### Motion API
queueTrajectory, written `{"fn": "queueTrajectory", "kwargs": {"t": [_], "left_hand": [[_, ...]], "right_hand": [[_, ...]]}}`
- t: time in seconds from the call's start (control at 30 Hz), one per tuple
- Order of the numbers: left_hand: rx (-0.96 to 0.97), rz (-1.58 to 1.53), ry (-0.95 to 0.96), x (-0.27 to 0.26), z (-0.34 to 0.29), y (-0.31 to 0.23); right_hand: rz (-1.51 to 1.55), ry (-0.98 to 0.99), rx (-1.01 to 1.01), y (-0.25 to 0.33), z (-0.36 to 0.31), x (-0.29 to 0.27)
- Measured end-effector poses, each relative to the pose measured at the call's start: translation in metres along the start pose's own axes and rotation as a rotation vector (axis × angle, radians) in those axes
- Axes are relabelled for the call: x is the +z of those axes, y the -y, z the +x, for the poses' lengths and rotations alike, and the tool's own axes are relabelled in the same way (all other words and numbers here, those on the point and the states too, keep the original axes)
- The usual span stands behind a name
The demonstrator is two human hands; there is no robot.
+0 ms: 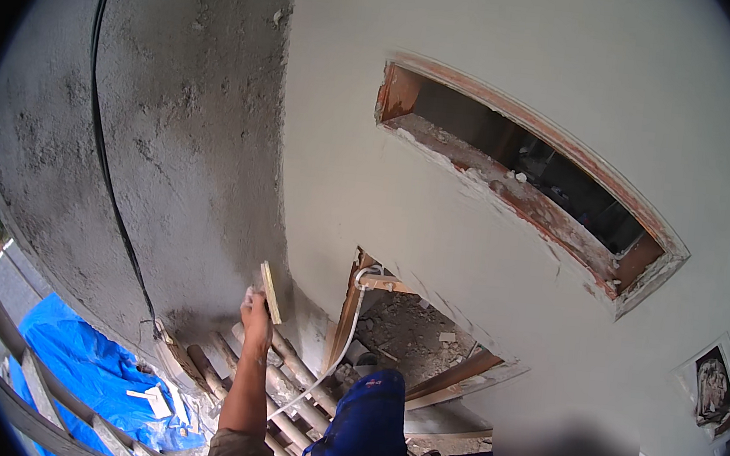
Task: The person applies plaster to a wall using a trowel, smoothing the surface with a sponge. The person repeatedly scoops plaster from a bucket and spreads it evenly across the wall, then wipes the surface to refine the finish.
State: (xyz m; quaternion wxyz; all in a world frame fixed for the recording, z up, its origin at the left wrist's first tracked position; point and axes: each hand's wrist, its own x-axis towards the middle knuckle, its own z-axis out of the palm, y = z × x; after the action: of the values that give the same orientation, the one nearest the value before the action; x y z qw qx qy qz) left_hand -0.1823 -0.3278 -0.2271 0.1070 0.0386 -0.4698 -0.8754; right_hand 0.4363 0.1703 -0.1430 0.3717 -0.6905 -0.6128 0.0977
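Observation:
My left arm reaches forward from the lower edge, and my left hand [255,310] is closed on a plastering float [271,293]. The float is a pale yellowish board, seen nearly edge-on and tilted, close to where the rough grey wall [203,177] meets the smooth off-white plastered wall [345,164]. I cannot tell whether its face touches the wall. Fingers cover most of its handle. No part of my right hand shows.
Round poles [299,406] form the footing below, beside my blue-trousered leg [368,422]. A white hose [353,332] loops near a low opening. A black cable [104,150] hangs down the grey wall. Blue tarpaulin [80,354] lies lower left behind curved rails. A long window opening [492,183] cuts the plaster.

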Motion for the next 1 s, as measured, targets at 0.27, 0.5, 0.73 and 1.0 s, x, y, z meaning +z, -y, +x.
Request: {"fn": "queueTrajectory", "kwargs": {"t": [0.27, 0.5, 0.73, 1.0], "left_hand": [[-0.165, -0.661, 0.386, 0.155, -0.047, -0.048], [0.053, 0.018, 0.526, 0.224, -0.100, -0.043], [0.269, 0.714, 1.615, 0.243, -0.246, 0.004], [0.027, 0.761, 1.870, 0.246, -0.296, 0.022]], "right_hand": [[0.176, -0.193, -0.487, 0.087, -0.006, -0.032], [0.246, -0.218, -0.627, 0.133, -0.037, -0.011], [0.430, 0.793, -0.955, 0.234, -0.108, 0.002], [0.336, 1.353, -0.793, 0.193, -0.104, 0.044]]}}
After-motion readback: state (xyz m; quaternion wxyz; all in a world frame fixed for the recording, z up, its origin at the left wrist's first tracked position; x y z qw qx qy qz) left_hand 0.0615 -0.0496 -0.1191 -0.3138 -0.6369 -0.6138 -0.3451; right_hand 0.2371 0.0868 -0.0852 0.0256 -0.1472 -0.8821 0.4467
